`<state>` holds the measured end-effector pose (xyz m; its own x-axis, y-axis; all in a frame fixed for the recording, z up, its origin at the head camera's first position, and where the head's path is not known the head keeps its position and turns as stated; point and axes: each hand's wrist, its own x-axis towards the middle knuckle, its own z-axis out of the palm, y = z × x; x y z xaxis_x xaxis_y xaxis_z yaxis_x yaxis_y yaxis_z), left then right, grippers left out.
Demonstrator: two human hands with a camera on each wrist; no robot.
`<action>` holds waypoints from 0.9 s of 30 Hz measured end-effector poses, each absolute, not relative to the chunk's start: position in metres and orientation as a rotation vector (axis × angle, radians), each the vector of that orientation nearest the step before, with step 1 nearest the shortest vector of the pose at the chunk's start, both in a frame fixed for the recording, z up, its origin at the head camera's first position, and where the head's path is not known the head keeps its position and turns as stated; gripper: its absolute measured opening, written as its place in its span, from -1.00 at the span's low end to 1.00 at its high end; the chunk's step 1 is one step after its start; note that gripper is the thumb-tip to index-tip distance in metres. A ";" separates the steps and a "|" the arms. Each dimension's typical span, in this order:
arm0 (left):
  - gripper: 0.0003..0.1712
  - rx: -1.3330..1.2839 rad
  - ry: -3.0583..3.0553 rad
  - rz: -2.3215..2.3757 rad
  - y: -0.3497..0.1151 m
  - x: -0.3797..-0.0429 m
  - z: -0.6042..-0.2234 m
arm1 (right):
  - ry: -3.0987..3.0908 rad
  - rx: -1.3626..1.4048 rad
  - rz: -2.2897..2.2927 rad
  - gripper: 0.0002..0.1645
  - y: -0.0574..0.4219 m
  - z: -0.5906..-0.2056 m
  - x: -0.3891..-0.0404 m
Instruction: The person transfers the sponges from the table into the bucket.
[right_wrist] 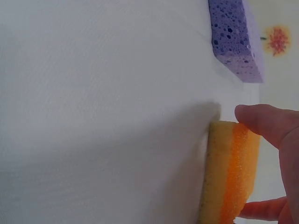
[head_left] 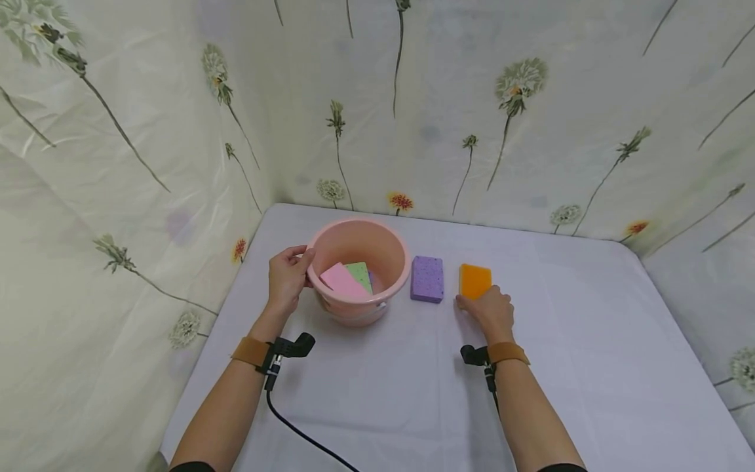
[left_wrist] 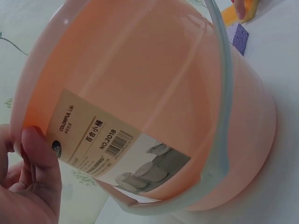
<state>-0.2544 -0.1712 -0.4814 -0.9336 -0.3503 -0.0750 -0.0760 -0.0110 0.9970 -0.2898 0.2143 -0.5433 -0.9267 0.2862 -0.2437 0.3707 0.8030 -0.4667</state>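
At its left edge, a pink bucket (head_left: 386, 252) has its rim between the thumb and fingers of my left hand (head_left: 286, 280). The left wrist view shows a printed label (left_wrist: 93, 135) on the bucket's inside and its pale handle (left_wrist: 226, 93) hanging down. Inside lie a pink sponge (head_left: 342, 280) and a green sponge (head_left: 361, 274), with a bit of something purple beside them. On the table, my right hand (head_left: 494, 316) pinches an orange sponge (head_left: 474, 280) by its sides; in the right wrist view, this sponge (right_wrist: 224, 172) shows a paler yellow layer underneath.
A purple sponge (head_left: 427, 278) full of small holes lies between the bucket and the orange sponge. White cloth covers the table (head_left: 590, 354). Flower-patterned curtains (head_left: 442, 157) hang along the back and both sides. A black cable (head_left: 307, 443) trails from the left wrist camera.
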 end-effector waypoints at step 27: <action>-0.55 0.484 -2.072 -2.069 -0.171 -0.254 -0.480 | 3.005 0.389 -0.744 -0.04 0.226 -0.506 -0.291</action>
<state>-0.2536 -0.1708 -0.4798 -0.9320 -0.3468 -0.1050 -0.1055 -0.0175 0.9943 -0.2911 0.2255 -0.5063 -0.9686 0.2351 -0.0805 0.2455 0.8552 -0.4565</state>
